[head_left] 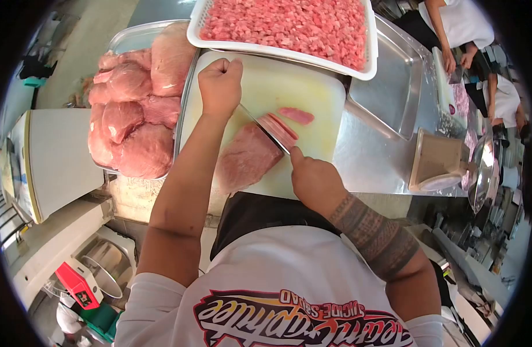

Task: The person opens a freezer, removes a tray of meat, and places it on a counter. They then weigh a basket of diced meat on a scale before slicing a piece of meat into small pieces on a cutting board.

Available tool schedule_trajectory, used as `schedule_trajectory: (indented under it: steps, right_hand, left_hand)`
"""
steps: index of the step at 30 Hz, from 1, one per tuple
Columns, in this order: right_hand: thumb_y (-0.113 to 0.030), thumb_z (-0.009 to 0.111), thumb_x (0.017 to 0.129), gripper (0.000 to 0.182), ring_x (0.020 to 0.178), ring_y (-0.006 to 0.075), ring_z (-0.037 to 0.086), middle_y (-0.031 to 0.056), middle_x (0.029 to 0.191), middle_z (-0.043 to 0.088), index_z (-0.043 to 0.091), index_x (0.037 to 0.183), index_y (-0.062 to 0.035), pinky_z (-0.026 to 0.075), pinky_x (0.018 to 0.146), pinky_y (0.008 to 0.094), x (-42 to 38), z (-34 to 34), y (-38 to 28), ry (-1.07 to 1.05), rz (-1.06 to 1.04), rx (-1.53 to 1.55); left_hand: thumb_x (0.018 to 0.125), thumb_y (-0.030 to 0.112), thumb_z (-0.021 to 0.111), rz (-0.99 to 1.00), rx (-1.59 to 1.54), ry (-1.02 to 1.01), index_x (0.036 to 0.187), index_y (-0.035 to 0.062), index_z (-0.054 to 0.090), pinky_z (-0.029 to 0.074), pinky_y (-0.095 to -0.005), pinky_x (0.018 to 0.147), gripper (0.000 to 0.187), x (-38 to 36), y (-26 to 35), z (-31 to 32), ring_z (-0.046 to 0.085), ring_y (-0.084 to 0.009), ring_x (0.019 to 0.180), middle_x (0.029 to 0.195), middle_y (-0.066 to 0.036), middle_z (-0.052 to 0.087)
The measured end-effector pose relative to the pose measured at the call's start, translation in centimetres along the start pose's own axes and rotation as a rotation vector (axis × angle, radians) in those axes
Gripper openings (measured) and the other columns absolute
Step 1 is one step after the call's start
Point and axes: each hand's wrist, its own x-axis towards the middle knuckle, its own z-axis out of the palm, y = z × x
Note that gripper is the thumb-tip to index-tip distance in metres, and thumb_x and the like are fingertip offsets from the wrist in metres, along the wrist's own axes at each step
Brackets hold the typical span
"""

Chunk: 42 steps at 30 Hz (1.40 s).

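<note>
My right hand is closed around the near end of a long knife. The blade runs up and left across a slab of raw pink meat on a white cutting board. Several cut slices lean together on the blade's right side, and one loose slice lies flat just beyond them. My left hand is a fist above the board's left part. The knife's far end reaches the heel of this hand; whatever its curled fingers hold, if anything, is hidden.
A metal tray piled with large raw meat pieces stands left. Behind the board, a white basket holds diced meat. A steel tray and a tan container are right. Other people work at far right.
</note>
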Motion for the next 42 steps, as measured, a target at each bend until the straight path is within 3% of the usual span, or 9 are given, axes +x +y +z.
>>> schedule_trajectory:
  steps: [4, 7, 10, 16, 22, 28, 35, 38, 42]
  right_hand:
    - [-0.006, 0.057, 0.09, 0.018, 0.065, 0.0352, 0.071, 0.0162, 0.074, 0.067, 0.051, 0.106, -0.0014, 0.056, 0.056, 0.0472, -2.6, -5.0, -1.7, -0.134, 0.057, 0.049]
    - [-0.004, 0.058, 0.088, 0.019, 0.066, 0.036, 0.071, 0.0166, 0.073, 0.067, 0.05, 0.105, -0.0009, 0.056, 0.056, 0.0468, -2.7, -5.4, -1.6, -0.207, 0.063, 0.037]
    - [-0.004, 0.058, 0.088, 0.019, 0.065, 0.0353, 0.071, 0.0167, 0.073, 0.066, 0.05, 0.105, -0.0008, 0.057, 0.056, 0.0462, -2.3, -5.6, -1.4, -0.194, 0.022, 0.052]
    - [-0.005, 0.058, 0.088, 0.021, 0.065, 0.0332, 0.071, 0.0154, 0.073, 0.066, 0.052, 0.108, -0.0017, 0.056, 0.056, 0.0451, 0.2, 1.7, 0.1, -0.077, -0.038, 0.007]
    - [-0.006, 0.059, 0.089, 0.021, 0.064, 0.0334, 0.071, 0.0153, 0.073, 0.067, 0.052, 0.108, -0.0024, 0.056, 0.055, 0.0448, 1.4, 0.9, 0.5, -0.05, -0.024, -0.02]
    - [-0.003, 0.059, 0.088, 0.018, 0.063, 0.0344, 0.071, 0.0162, 0.072, 0.067, 0.051, 0.105, -0.0018, 0.056, 0.055, 0.0458, -2.5, -5.7, -2.5, -0.13, 0.018, 0.086]
    - [-0.004, 0.058, 0.088, 0.018, 0.062, 0.0342, 0.071, 0.0147, 0.07, 0.066, 0.052, 0.105, -0.0022, 0.056, 0.055, 0.0456, -2.7, -5.1, -2.4, -0.131, 0.01, 0.062]
    - [-0.006, 0.057, 0.089, 0.018, 0.063, 0.0333, 0.071, 0.0139, 0.071, 0.066, 0.053, 0.107, -0.0026, 0.056, 0.055, 0.0451, -1.6, -3.0, -2.6, -0.099, 0.002, 0.037]
    - [-0.007, 0.057, 0.09, 0.021, 0.065, 0.0326, 0.071, 0.0136, 0.073, 0.067, 0.054, 0.111, -0.0027, 0.056, 0.056, 0.0447, 1.3, 1.6, -1.6, 0.003, -0.016, 0.003]
  left_hand:
    - [0.097, 0.013, 0.07, -0.023, -0.075, 0.004, 0.06, 0.0057, 0.046, 0.031, -0.0303, 0.051, 0.044, -1.3, 4.4, 0.7, 0.035, -0.0059, 0.057, 0.059, 0.004, 0.043]
    - [0.099, 0.011, 0.069, -0.054, -0.037, 0.018, 0.063, 0.0126, 0.047, 0.024, -0.027, 0.042, 0.042, -1.9, 2.3, 0.7, 0.033, -0.0033, 0.045, 0.056, 0.005, 0.044]
    - [0.097, 0.013, 0.07, -0.141, -0.082, 0.006, 0.06, 0.0054, 0.045, 0.031, -0.0313, 0.05, 0.045, -2.0, 1.9, 0.0, 0.035, -0.0061, 0.057, 0.059, 0.004, 0.043]
    - [0.097, 0.013, 0.069, 0.012, 0.151, 0.031, 0.059, 0.0034, 0.043, 0.033, -0.0321, 0.05, 0.047, -1.3, -0.9, -1.5, 0.035, -0.0064, 0.057, 0.057, 0.003, 0.042]
    - [0.096, 0.013, 0.071, 0.051, 0.159, -0.022, 0.059, 0.004, 0.043, 0.032, -0.0319, 0.049, 0.047, 0.4, -0.6, -1.4, 0.035, -0.0063, 0.057, 0.056, 0.003, 0.043]
    - [0.095, 0.013, 0.072, -0.101, -0.085, 0.005, 0.059, 0.0065, 0.043, 0.03, -0.0323, 0.049, 0.046, -1.6, 5.8, -0.5, 0.034, -0.0064, 0.056, 0.057, 0.004, 0.042]
    - [0.097, 0.013, 0.07, -0.147, -0.035, -0.021, 0.06, 0.0061, 0.044, 0.03, -0.0317, 0.049, 0.045, -2.2, 2.3, -1.0, 0.033, -0.0063, 0.057, 0.059, 0.004, 0.042]
    - [0.1, 0.011, 0.068, -0.028, -0.061, -0.025, 0.064, 0.0127, 0.045, 0.023, -0.0267, 0.04, 0.043, -1.2, 0.5, -1.9, 0.034, -0.0042, 0.042, 0.053, 0.004, 0.043]
    - [0.1, 0.012, 0.068, 0.052, 0.024, -0.018, 0.063, 0.0101, 0.045, 0.026, -0.0275, 0.044, 0.043, 1.0, -1.7, -2.7, 0.035, -0.0045, 0.048, 0.055, 0.004, 0.044]
